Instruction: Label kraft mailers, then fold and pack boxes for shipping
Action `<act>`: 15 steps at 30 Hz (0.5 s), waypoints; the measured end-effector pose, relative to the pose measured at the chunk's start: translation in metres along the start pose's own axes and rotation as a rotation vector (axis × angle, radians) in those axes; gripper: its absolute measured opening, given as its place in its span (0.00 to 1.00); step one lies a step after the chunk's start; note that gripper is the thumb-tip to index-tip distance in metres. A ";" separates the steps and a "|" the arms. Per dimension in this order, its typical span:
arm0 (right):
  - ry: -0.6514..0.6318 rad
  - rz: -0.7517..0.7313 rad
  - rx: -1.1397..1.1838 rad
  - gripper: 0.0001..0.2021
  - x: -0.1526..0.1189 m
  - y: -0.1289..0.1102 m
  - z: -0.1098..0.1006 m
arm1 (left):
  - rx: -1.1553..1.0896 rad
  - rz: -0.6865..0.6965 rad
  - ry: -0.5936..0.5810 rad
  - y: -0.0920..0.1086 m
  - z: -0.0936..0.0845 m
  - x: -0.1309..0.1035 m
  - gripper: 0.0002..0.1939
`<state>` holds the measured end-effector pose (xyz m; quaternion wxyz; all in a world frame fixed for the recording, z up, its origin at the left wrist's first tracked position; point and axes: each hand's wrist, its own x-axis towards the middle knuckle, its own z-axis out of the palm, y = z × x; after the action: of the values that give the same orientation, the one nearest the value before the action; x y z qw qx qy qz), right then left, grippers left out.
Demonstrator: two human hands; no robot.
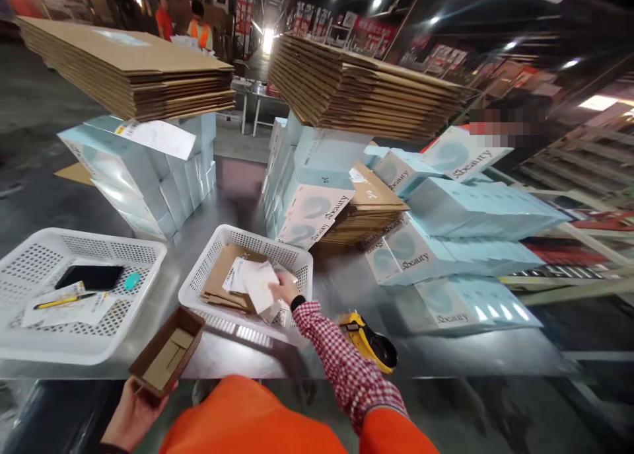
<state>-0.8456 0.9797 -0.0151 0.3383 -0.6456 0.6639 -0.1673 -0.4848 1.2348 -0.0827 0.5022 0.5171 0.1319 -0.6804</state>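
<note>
Tilted at the table's front edge is a small open-topped cardboard box (167, 355), its inside bare; my left hand (135, 409) grips it from below. My right hand (285, 289) reaches into a white perforated basket (225, 232), fingers closed on a white paper slip (258, 287). Beneath that slip lie more papers and flat brown cardboard pieces (218, 279). Clear plastic shows beside my fingers, though its shape is hard to make out. A yellow and black tape dispenser (369, 341) rests on the table, right of my right forearm.
Another white basket (158, 252) at left holds a black phone (96, 277), yellow cutter and papers. Light-blue boxes (317, 199) stand in stacks, some under flattened cartons (347, 90). More blue boxes (470, 209) are piled right. Two people stand far back; another is partly visible right.
</note>
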 end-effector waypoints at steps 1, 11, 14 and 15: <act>-0.054 0.012 -0.010 0.05 -0.003 0.001 0.008 | 0.011 0.014 -0.001 0.000 -0.001 0.002 0.34; -0.294 -0.175 -0.106 0.14 0.049 -0.040 0.015 | -0.039 -0.067 0.062 0.007 -0.011 0.015 0.31; -0.301 -0.169 -0.148 0.16 0.055 -0.052 0.036 | -0.034 -0.080 0.066 0.008 -0.010 0.017 0.30; -0.293 -0.169 -0.156 0.16 0.054 -0.054 0.039 | -0.026 -0.086 0.059 0.008 -0.010 0.017 0.30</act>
<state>-0.7762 0.9300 -0.0206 0.3649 -0.7409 0.5618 -0.0475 -0.4718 1.2285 -0.0978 0.4753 0.5242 0.1775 -0.6840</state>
